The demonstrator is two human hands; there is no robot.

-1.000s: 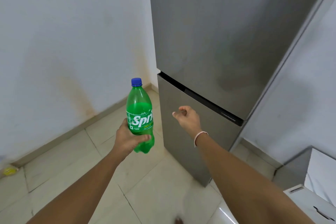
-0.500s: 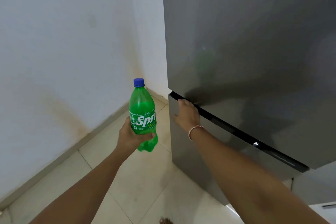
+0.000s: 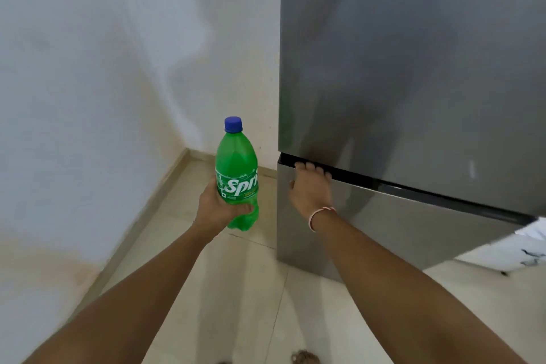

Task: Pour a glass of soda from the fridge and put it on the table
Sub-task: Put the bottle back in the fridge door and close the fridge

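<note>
left hand [image 3: 220,204] wrapped round upright Sprite bottle [image 3: 236,171], right hand [image 3: 310,186] fingers hooked in lower fridge door [image 3: 384,224] groove; pull straight, keep bottle level

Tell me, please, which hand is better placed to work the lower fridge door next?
The right hand: its fingers already sit in the dark handle groove atop the lower fridge door. The left hand is occupied, gripping the capped green soda bottle upright.
</note>
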